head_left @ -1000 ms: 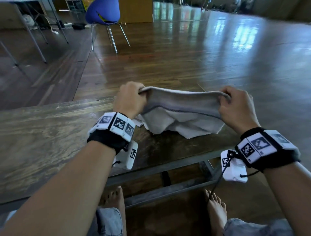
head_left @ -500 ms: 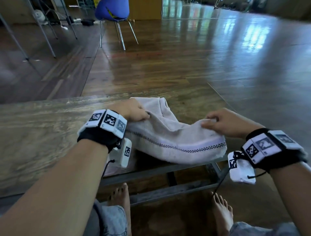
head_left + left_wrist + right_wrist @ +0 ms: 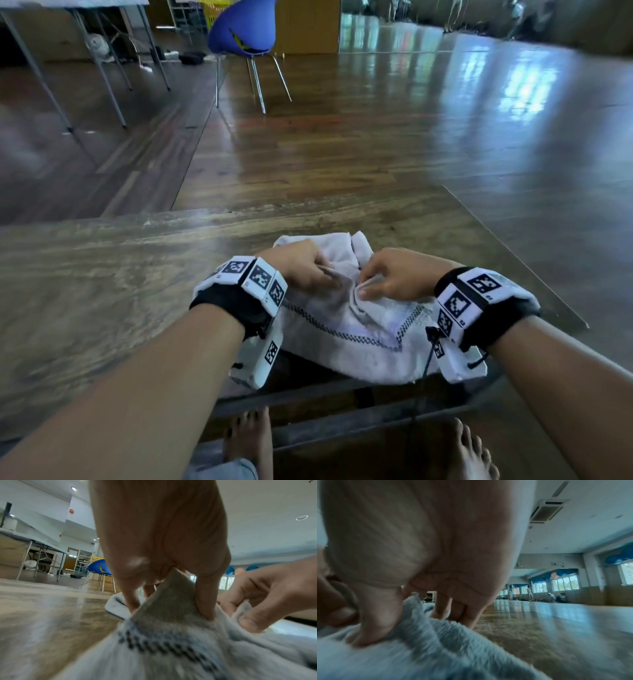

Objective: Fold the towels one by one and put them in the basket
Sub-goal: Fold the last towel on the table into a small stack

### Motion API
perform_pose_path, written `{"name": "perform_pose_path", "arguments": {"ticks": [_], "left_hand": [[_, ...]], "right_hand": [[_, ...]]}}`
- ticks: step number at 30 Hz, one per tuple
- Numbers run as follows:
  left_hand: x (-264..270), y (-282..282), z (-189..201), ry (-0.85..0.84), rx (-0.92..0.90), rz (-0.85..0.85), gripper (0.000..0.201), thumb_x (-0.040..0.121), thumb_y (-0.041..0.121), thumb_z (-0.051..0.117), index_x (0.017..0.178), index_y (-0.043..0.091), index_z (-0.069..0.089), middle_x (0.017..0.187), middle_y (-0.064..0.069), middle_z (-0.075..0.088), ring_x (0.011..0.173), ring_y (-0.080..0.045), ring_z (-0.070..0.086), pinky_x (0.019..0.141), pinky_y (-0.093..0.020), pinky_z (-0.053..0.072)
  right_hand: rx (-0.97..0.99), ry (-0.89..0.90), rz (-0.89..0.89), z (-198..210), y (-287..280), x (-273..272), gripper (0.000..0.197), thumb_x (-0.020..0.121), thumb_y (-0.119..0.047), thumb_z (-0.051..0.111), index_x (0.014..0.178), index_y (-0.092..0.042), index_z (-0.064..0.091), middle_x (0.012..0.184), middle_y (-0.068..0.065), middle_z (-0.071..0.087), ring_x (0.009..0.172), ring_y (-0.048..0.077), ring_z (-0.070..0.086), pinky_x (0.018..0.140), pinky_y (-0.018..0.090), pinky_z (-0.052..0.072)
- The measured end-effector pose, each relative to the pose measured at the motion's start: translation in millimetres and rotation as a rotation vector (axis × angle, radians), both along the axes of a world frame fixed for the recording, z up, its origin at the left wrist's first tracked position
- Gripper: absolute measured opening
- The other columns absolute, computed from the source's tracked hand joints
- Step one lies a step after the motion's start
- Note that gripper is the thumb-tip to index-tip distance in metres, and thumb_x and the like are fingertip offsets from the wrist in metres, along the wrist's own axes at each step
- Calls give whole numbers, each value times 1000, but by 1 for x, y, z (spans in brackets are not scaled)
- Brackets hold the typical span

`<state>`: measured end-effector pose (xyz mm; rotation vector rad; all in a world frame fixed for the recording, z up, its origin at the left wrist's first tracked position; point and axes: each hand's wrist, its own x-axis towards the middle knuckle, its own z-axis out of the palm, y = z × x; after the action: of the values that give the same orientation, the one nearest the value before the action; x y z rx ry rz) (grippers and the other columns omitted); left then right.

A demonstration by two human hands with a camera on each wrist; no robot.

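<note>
Head view shows us both hands working close together on a pale grey terry towel with a dark checked stripe (image 3: 363,329), which lies bunched on the near right part of the worn wooden table (image 3: 102,291), its near edge hanging over the table's front. We see the left hand (image 3: 301,265) with fingers curled, pinching a fold of the towel between thumb and fingertips. We see the right hand (image 3: 394,277) just beside it, thumb and curled fingers gripping another raised fold. The two hands sit nearly touching over the middle of the cloth.

From the left wrist view we see the left hand (image 3: 161,536) from below, its thumb (image 3: 205,600) and a finger holding a taut triangular flap of the towel (image 3: 168,599), with the checked stripe blurred in front; the right hand (image 3: 267,595) shows at the side, pinching its own fold. From the right wrist view we see the right hand (image 3: 426,545) with its thumb pressed down into the fluffy towel (image 3: 423,649) and the fingers curled behind a ridge of cloth.

Both wrists carry black bands with white marker blocks (image 3: 255,277). Beyond the table we see a glossy wooden floor (image 3: 376,137) and a blue plastic chair on thin metal legs (image 3: 243,31). Bare feet (image 3: 250,435) show under the table's metal frame.
</note>
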<state>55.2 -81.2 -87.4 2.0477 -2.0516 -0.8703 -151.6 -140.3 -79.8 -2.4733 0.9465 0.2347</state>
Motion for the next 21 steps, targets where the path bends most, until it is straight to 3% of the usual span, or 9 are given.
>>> {"name": "perform_pose_path", "arguments": {"ticks": [2, 5, 8, 10, 12, 15, 18, 20, 21], "left_hand": [[4, -6, 5, -41, 98, -61, 30, 80, 49, 71, 78, 20, 76, 72, 8, 67, 68, -7, 57, 71, -27, 49], [11, -20, 24, -77, 137, -53, 30, 80, 45, 71, 64, 18, 72, 63, 6, 61, 63, -11, 54, 64, -27, 48], [18, -31, 46, -63, -373, 195, 32, 86, 22, 64, 56, 14, 57, 58, 0, 50, 62, -24, 48, 53, -29, 37], [21, -31, 59, -15, -789, 489, 17, 89, 20, 60, 79, 17, 73, 92, -8, 63, 85, -29, 59, 70, -31, 49], [31, -30, 68, 24, -951, 713, 23, 92, 22, 57, 106, 15, 73, 127, -14, 54, 112, -33, 56, 95, -43, 48], [49, -27, 74, 99, -989, 806, 26, 92, 22, 58, 103, 4, 72, 111, -25, 63, 104, -39, 60, 78, -36, 44], [59, -22, 74, 316, -936, 780, 23, 90, 30, 64, 106, 21, 78, 96, -16, 73, 84, -35, 69, 72, -34, 54], [62, -22, 69, 531, -847, 811, 17, 90, 29, 65, 98, 27, 80, 92, -12, 75, 74, -36, 72, 73, -48, 61], [62, -22, 67, 602, -813, 838, 14, 91, 27, 66, 88, 28, 80, 91, -12, 75, 71, -38, 72, 70, -52, 61]], "right_hand": [[114, 90, 38, 10, -6, 5, 11, 89, -44, 71, 96, -38, 77, 85, -25, 69, 87, -1, 64, 83, 25, 44], [225, 91, 64, 26, -20, 13, 10, 88, -44, 73, 87, -36, 78, 89, -19, 76, 85, 2, 69, 82, 24, 50], [-145, -341, -107, 40, -46, 27, 19, 90, -33, 73, 73, -24, 75, 79, -7, 71, 76, 14, 66, 71, 33, 48], [-394, -732, -328, 47, -63, 37, 14, 91, -28, 71, 86, -16, 78, 104, 2, 69, 97, 20, 65, 88, 36, 50], [-530, -871, -504, 54, -81, 39, 22, 92, -34, 69, 103, -18, 78, 129, 2, 61, 116, 22, 59, 102, 38, 46], [-582, -963, -720, 55, -98, 29, 27, 92, -43, 67, 109, -24, 77, 117, 1, 68, 109, 24, 63, 95, 36, 51], [-417, -1100, -779, 47, -104, 23, 9, 89, -39, 71, 91, -37, 79, 93, -16, 75, 84, 25, 74, 76, 39, 61], [-220, -1203, -753, 44, -107, 26, 23, 89, -28, 74, 70, -40, 76, 81, -14, 74, 60, 23, 74, 57, 32, 61], [-103, -1251, -763, 41, -112, 28, 27, 89, -21, 74, 66, -36, 76, 86, -5, 74, 59, 25, 75, 57, 32, 62]]}}
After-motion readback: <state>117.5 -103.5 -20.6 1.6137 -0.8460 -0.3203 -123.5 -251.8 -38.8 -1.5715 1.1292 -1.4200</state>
